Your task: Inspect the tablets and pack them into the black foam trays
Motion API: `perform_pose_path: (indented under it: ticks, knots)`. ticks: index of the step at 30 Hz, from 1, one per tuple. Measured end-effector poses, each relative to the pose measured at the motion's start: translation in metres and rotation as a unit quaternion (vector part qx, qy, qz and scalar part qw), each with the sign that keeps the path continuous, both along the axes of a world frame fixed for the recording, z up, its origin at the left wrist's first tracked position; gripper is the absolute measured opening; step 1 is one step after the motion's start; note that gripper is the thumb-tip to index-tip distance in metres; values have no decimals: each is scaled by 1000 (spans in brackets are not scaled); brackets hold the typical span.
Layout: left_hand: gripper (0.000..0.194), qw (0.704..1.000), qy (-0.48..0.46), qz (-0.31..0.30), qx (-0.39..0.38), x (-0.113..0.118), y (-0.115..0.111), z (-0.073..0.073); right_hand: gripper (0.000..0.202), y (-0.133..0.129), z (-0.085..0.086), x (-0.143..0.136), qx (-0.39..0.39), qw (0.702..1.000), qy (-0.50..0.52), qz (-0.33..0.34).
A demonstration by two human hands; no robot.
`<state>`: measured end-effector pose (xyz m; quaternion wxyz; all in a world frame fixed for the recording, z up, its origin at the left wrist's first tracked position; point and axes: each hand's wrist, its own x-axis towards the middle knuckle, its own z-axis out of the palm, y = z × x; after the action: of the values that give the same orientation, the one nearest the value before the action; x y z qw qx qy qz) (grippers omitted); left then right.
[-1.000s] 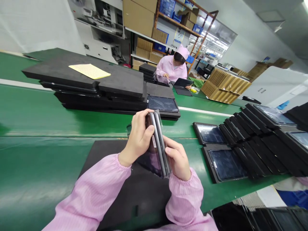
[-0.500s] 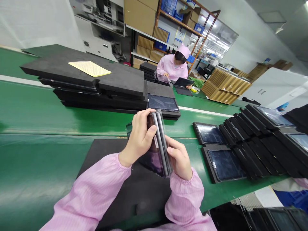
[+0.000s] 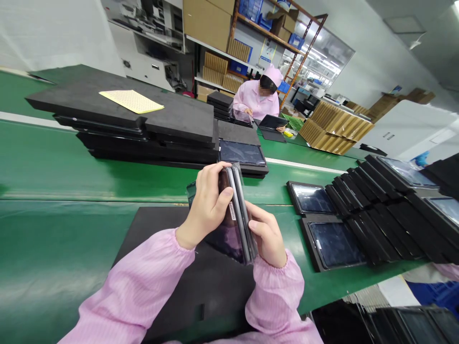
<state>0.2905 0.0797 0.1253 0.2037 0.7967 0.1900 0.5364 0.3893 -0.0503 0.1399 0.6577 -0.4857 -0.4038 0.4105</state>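
Observation:
Two tablets (image 3: 232,234) stand on edge, face against face or nearly so, above a black foam mat (image 3: 175,291). My left hand (image 3: 211,198) is closed over their upper left side, thumb on the dark glass near a small white label. On the right side my right hand (image 3: 267,234) grips the pair, its thumb along the edge. Clear film sticks out past the tablets' edges. Their lower left part is partly hidden behind my left hand.
Black foam trays (image 3: 143,134) are stacked beyond my hands, a yellow sticker sheet (image 3: 132,101) on top. To the right, tablets in foam trays (image 3: 337,244) stand beside a leaning row of more trays (image 3: 387,215). A co-worker (image 3: 260,98) in pink sits across the green table (image 3: 53,239).
Almost nothing differs. The view has shifted very slightly, while both hands keep the same hold on the tablets.

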Motion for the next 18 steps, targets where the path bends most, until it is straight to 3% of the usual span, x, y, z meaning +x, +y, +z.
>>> perform_pose_path:
  ticks: [11,18]
  knots:
    - [54,1000,19,6,-19,0,-3,1,47,-1,2,1,3,999,-52,3]
    - [44,1000,-2,-4,-9,1,-12,1,44,-12,6,9,-3,993,-109,38]
